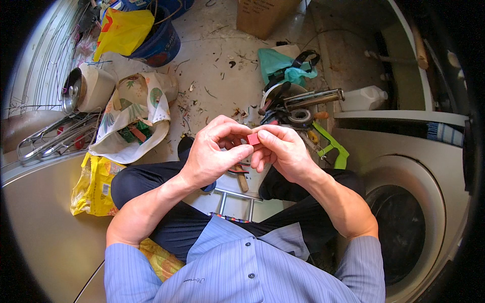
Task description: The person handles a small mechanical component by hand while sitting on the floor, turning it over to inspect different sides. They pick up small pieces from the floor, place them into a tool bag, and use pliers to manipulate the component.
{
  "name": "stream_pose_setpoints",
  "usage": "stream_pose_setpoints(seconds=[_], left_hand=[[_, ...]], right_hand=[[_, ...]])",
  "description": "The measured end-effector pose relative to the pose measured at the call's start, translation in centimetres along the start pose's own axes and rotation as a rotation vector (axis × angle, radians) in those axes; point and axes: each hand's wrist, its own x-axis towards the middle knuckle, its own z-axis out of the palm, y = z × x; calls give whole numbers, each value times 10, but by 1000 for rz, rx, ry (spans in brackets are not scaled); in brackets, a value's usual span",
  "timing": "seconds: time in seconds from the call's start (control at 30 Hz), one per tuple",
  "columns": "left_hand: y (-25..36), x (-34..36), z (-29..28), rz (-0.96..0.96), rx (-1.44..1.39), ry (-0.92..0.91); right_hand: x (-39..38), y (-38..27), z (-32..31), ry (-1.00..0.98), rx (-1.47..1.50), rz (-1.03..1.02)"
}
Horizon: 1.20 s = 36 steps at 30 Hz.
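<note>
Currently, I'm looking down through the head camera at a two-handed pinch, with a small red block (254, 139) sitting right in the grip. The right hand (285, 147) is pressing its thumb against the block's right side, while the left hand (216, 146) is bringing its thumb and forefinger close around the left side. The hold is narrow, on fingertips alone; I'm not able to tell which fingers are bearing on the hidden back face, or whether the right hand's curled lower fingers are gripping anything.

What I'm worrying about is a slip: so small a piece could be twisting out if either thumb were pushing off-centre, or if both hands were easing off together. A dropped block would probably be falling straight below the grip, near the wooden-handled tool (242, 181) and the metal frame (237, 198) between the legs. A bounce ahead and to the right of the grip could be losing it around the grey ring (300, 116) and the lime-green tool (334, 146); ahead and to the left, the floral bag (160, 108) is standing open. Also, the fingertips are covering part of the block, so a poor seat could be going unnoticed.
</note>
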Motion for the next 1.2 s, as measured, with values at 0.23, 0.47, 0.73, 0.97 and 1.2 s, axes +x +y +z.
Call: stream_pose_setpoints(seconds=[0.23, 0.47, 0.73, 0.97, 1.2], left_hand=[[-3, 0, 0, -89, -165, 68], [-6, -1, -4, -67, -70, 77], [-6, -1, -4, -30, 23, 81], [-2, 0, -1, -64, 17, 76], [-3, -1, -2, -76, -6, 42]], right_hand=[[3, -2, 0, -27, 1, -80], [2, -11, 6, 17, -89, -53], [2, -9, 3, 13, -107, -47], [2, -9, 5, 36, -178, -77], [2, -10, 8, 45, -197, -69]])
